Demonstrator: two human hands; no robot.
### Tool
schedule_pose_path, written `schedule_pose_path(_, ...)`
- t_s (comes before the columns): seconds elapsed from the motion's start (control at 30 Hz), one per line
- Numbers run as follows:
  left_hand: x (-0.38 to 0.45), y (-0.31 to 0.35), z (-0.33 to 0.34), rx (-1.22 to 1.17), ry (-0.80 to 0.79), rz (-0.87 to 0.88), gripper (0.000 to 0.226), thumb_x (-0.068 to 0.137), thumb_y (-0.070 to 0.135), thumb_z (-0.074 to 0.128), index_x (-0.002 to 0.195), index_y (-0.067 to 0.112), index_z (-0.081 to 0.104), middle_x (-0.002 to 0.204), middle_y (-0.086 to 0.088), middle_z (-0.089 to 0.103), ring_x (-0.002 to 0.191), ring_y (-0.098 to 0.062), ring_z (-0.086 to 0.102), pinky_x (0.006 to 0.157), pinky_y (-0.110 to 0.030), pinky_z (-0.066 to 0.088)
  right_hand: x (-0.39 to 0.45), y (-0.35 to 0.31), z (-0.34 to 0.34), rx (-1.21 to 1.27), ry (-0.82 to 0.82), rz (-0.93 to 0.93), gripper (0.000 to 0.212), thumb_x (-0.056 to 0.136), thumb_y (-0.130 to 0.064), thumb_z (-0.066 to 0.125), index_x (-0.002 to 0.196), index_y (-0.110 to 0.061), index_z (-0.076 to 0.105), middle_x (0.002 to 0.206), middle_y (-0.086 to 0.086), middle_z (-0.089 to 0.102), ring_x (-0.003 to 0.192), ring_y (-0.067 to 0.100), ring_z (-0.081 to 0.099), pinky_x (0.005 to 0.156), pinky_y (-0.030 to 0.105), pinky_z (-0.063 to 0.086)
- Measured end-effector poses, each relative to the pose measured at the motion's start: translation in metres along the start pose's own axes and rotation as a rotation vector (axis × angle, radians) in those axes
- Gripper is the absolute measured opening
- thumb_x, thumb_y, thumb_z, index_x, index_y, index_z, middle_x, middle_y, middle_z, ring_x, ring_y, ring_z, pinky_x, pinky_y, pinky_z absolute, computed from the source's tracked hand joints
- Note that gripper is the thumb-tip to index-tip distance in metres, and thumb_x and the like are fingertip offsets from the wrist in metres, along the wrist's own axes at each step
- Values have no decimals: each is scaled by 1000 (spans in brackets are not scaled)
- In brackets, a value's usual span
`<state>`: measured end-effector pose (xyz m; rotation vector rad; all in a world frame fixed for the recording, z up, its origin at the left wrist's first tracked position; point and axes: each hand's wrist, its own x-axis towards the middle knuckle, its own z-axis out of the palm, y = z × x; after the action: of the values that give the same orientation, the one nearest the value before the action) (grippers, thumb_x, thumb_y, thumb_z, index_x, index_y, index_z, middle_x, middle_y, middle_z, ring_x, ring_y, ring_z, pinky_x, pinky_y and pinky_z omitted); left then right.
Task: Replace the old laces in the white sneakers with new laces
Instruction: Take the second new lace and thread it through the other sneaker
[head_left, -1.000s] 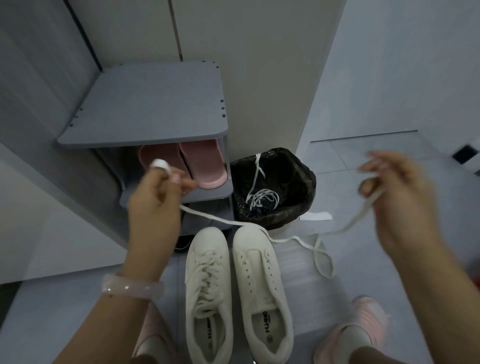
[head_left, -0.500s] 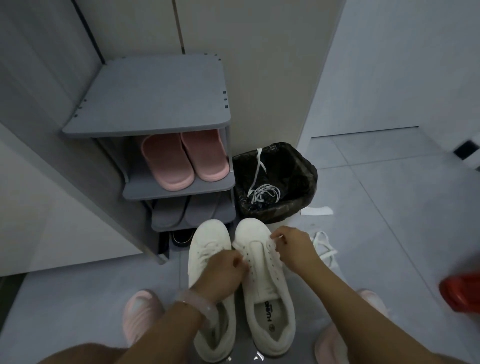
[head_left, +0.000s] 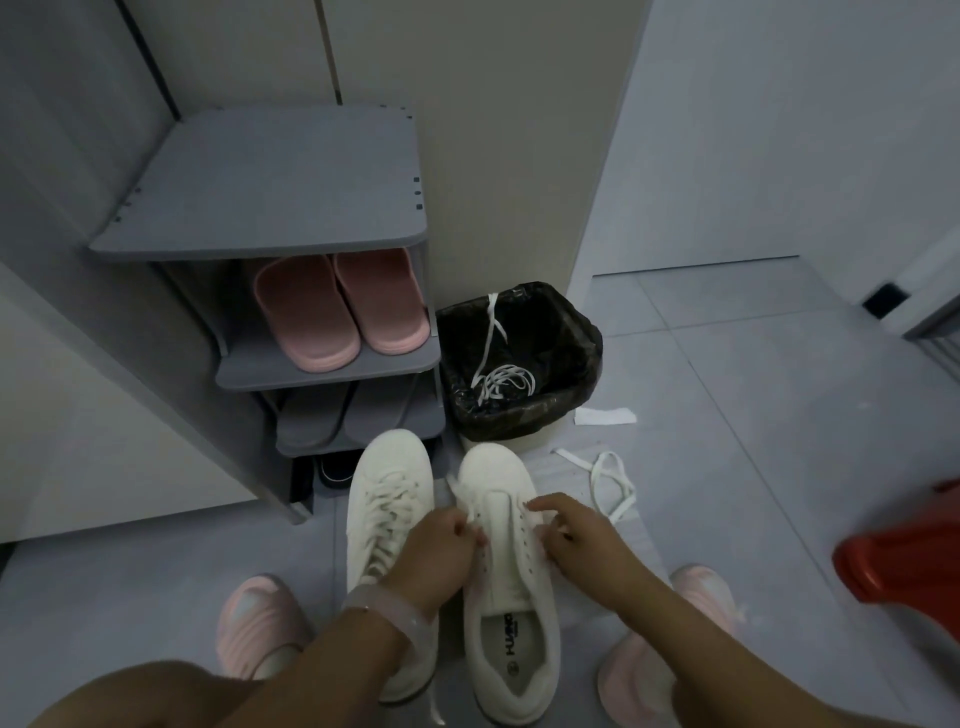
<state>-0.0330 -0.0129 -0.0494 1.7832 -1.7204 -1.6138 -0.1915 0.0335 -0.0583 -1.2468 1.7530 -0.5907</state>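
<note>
Two white sneakers stand side by side on the floor, toes pointing away from me. The left sneaker (head_left: 387, 488) is laced. The right sneaker (head_left: 504, 571) has bare eyelets along most of its tongue. My left hand (head_left: 441, 558) pinches a white lace end at the left eyelet row of the right sneaker. At the right eyelet row my right hand (head_left: 574, 535) has curled fingers on the lace. A loose stretch of the new lace (head_left: 608, 480) lies on the floor to the right. Old laces (head_left: 501, 384) lie in the black-lined bin (head_left: 576, 332).
A grey shoe rack (head_left: 270, 192) with pink slippers (head_left: 337, 312) and grey slippers stands at the left, close behind the sneakers. A paper strip (head_left: 605, 417) lies by the bin. A red object (head_left: 904, 566) sits at the right edge. My pink-slippered feet (head_left: 257, 623) flank the sneakers.
One second ago both hands held the lace stretched high in the air. They have come down onto the right sneaker's eyelets, and the lace's slack now lies on the floor.
</note>
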Motion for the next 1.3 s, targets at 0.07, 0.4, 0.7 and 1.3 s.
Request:
schedule_pose_path(0.07,5,3,-6,132,113,93,26,94,12,46,75,3,61,65,-1,50,61,-10,46,56,-21,32,5,-4,-11,-34,109,-78,19,93,-13,51,83,-28,56,73,-13,56,58,-4,51,58,8,39)
schedule_pose_path(0.4,25,15,-6,106,111,211,29,91,2,41,88,15,67,79,-2,60,61,-10,54,51,-8,40,30,-11,-14,211,115,151,16,95,-8,36,92,-14,51,69,-4,54,58,7,43,52,15,34)
schedule_pose_path(0.7,33,12,20,391,104,265,27,91,10,48,106,14,69,115,-7,56,106,-17,52,85,-16,34,33,-1,-6,-379,-3,-114,11,91,-5,41,86,-14,45,79,7,64,70,20,56,69,30,45)
schedule_pose_path(1.3,36,4,31,232,138,262,19,88,18,57,97,22,73,102,-5,53,96,-19,53,82,-27,43,24,-5,9,-700,107,-132,14,97,-14,38,100,-10,52,100,10,60,85,22,57,54,20,29)
